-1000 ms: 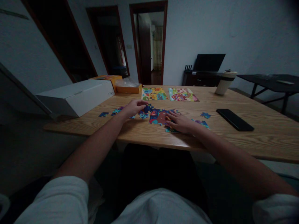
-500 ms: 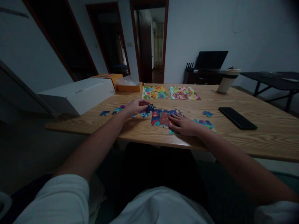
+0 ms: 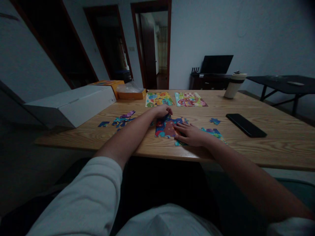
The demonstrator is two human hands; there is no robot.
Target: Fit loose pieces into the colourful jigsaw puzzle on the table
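A partly joined jigsaw puzzle (image 3: 168, 127) in dark blue, red and brown lies near the table's front edge. At its far edge, my left hand (image 3: 163, 111) pinches a small dark puzzle piece (image 3: 168, 116), mostly covered by the fingers. My right hand (image 3: 190, 133) rests flat on the puzzle's right side with its fingers spread, hiding part of the picture. Loose puzzle pieces (image 3: 121, 121) are heaped left of my left forearm, with a single blue piece (image 3: 103, 124) beside them. A joined strip of pieces (image 3: 214, 132) lies by my right wrist.
Two finished puzzles, a yellow one (image 3: 159, 99) and a pink one (image 3: 190, 99), lie farther back. A white box (image 3: 71, 103) and an orange tray (image 3: 131, 94) stand at left. To the right are a loose piece (image 3: 215, 121), a phone (image 3: 245, 125) and a cup (image 3: 235, 86).
My left hand has moved right with the puzzle piece, from the puzzle's upper left corner to along its far edge. My right hand stays flat on the puzzle. The view has shifted slightly.
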